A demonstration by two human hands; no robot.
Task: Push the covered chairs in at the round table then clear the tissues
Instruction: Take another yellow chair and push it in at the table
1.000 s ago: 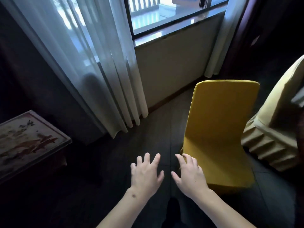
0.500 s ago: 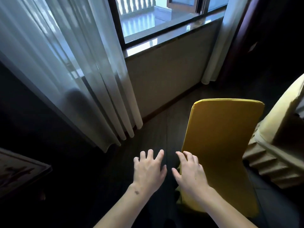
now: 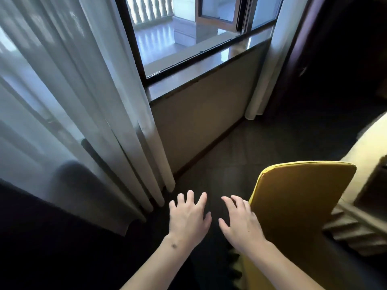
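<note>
- Your left hand point(image 3: 188, 216) is out in front of you, palm down, fingers spread and holding nothing, over the dark floor point(image 3: 240, 155).
- Your right hand point(image 3: 240, 223) mirrors it, fingers fanned and loose, empty too, just beside the near edge of the chair point(image 3: 297, 206).
- I can't tell whether that right hand touches the yellow cover or only overlaps it from this angle.
- The chair stands at lower right, its back upright and facing you, so the flat back panel looks like the natural surface to push on.
- Spread fingers make sense here: you look ready to lay both palms flat on the back, not to grab it.
- The table point(image 3: 364, 155) shows only as a draped, pleated pale edge at far right, just behind the chair, so the push would go that way.
- Your left hand is well off the chair; my guess is it needs to come across to share the load and keep the chair from swivelling.
- Curtains point(image 3: 83, 101) hang on your left and the window point(image 3: 188, 34) sits ahead, both apart from the chair.
- No tissues in view; that part looks not yet begun.
- Watch the cover: loose fabric may slide under flat palms.
</note>
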